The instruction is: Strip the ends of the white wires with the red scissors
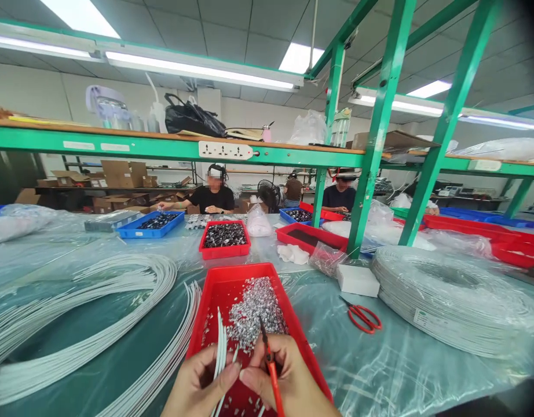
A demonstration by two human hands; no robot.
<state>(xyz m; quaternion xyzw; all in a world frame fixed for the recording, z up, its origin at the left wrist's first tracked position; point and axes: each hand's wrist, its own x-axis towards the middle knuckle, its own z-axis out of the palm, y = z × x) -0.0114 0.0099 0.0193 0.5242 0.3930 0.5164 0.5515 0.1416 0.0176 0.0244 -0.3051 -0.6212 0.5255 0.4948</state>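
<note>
My left hand [201, 379] is closed around a few white cables [221, 336], whose ends stand up above the fingers. Red-handled pliers [272, 370] with a dark, narrow nose lie in my right hand [295, 373], pointing away from me. The thumb and fingers of that hand also pinch close to one cable end, near my left thumb; whether a small part sits between them is hidden. Both hands are over the near end of a red tray [208, 284]. A heap of small silvery metal pieces [258, 307] fills the tray's far right part.
White cable bundles [163, 278] curve across the table at left. Red-handled scissors [365, 318], a white box [358, 281] and a large cable coil [449, 301] lie at right. Beyond are trays of dark parts [226, 234], a green shelf frame [375, 145] and seated people.
</note>
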